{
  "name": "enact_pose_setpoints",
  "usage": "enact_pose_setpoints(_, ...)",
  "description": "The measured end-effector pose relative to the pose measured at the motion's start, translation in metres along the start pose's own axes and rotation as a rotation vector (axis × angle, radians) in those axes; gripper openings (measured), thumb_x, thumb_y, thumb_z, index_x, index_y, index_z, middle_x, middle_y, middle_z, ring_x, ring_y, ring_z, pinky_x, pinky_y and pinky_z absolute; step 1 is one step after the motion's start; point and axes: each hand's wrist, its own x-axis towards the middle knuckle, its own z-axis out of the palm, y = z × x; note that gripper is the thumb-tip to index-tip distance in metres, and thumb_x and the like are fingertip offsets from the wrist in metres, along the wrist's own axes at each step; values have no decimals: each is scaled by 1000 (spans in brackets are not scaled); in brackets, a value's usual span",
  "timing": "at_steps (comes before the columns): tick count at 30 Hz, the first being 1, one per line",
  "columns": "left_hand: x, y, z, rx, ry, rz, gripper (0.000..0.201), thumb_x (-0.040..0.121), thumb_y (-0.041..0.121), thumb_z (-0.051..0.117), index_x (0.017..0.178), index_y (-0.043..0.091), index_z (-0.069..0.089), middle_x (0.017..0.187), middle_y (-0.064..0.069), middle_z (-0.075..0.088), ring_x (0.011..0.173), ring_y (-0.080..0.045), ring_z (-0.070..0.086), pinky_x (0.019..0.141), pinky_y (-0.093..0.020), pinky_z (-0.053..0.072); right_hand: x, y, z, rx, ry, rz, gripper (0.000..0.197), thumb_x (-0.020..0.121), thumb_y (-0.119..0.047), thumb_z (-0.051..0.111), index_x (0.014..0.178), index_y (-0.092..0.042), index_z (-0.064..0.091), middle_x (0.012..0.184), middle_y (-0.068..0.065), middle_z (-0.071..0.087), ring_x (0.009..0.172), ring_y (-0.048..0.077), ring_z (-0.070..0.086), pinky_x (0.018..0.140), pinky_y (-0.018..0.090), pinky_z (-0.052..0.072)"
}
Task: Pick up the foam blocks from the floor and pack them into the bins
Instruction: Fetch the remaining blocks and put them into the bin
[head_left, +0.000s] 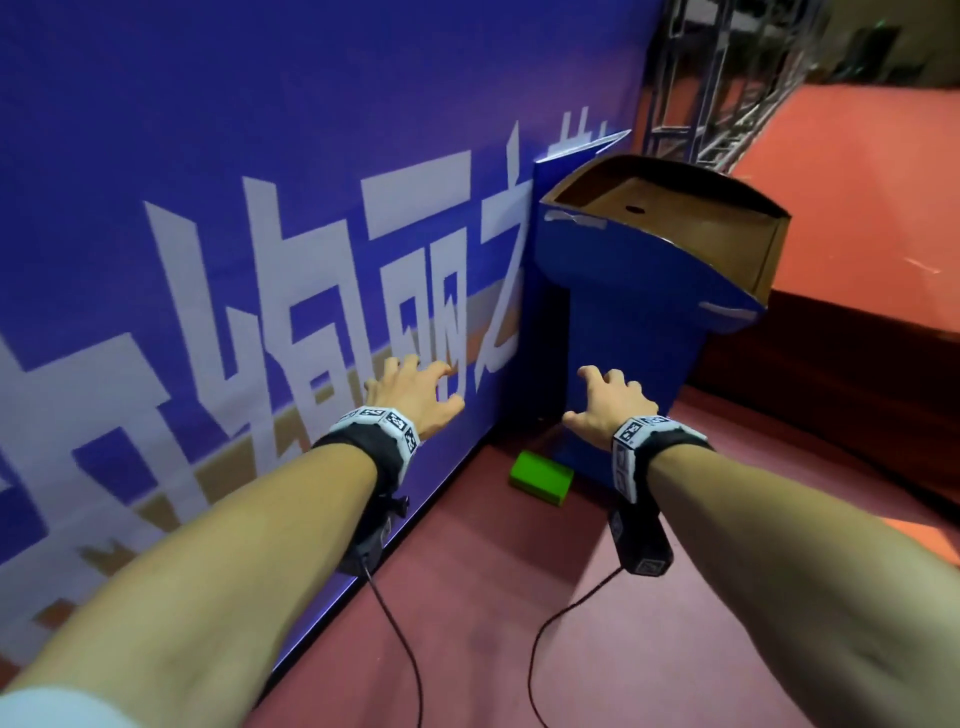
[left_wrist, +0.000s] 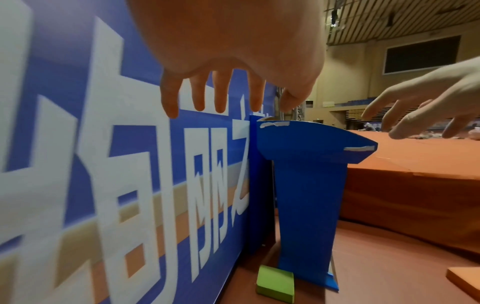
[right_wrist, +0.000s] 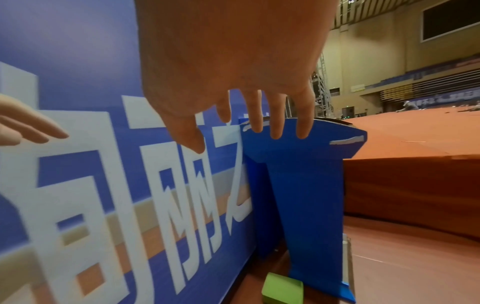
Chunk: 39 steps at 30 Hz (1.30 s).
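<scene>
A green foam block (head_left: 540, 476) lies on the red floor at the foot of a blue cardboard stand (head_left: 631, 364), close to the banner wall. The same green block (left_wrist: 276, 284) shows low in the left wrist view, and the green block (right_wrist: 283, 290) shows low in the right wrist view. My left hand (head_left: 415, 387) reaches forward in front of the banner with fingers spread, holding nothing. My right hand (head_left: 608, 400) is out in front of the stand's blue column, fingers relaxed and empty. Both hands are well above the block. No bin is in view.
A tall blue banner wall (head_left: 234, 234) with white characters runs along the left. The stand's open brown top (head_left: 665, 208) is at upper right. A raised orange stage (head_left: 857, 182) and metal truss (head_left: 727, 78) lie beyond. Cables hang from both wrists.
</scene>
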Motion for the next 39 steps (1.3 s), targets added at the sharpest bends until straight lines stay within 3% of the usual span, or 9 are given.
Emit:
enact_pose_setpoints(8, 127, 44, 44, -8, -24, 76, 52, 91, 51, 46, 140, 33, 44, 145, -7, 43, 134, -29, 36, 101, -49, 37, 115, 30, 12, -20, 19, 9, 70, 84, -45, 60, 145, -29, 30, 141, 9, 39, 127, 35, 40, 98, 50, 41)
enact_pose_setpoints(20, 360, 62, 139, -32, -95, 189, 57, 92, 52, 46, 145, 33, 38, 149, -7, 37, 137, -28, 31, 105, -50, 36, 323, 29, 67, -69, -30, 61, 72, 85, -46, 59, 147, -30, 25, 143, 8, 34, 127, 34, 38, 95, 51, 41)
enact_pose_setpoints(29, 458, 124, 194, 24, -140, 229, 51, 94, 54, 43, 142, 35, 43, 153, -3, 32, 139, -27, 28, 103, -50, 32, 419, 83, 98, -98, -28, 68, 63, 88, -43, 53, 143, -23, 31, 138, 7, 38, 122, 33, 41, 92, 48, 41)
enact_pose_setpoints(39, 518, 145, 359, 13, -249, 159, 58, 91, 54, 46, 146, 36, 37, 155, -8, 25, 141, -33, 21, 102, -55, 33, 500, 141, 236, -205, -195, 15, 73, 88, -45, 57, 149, -24, 22, 147, 11, 29, 128, 35, 35, 96, 53, 39)
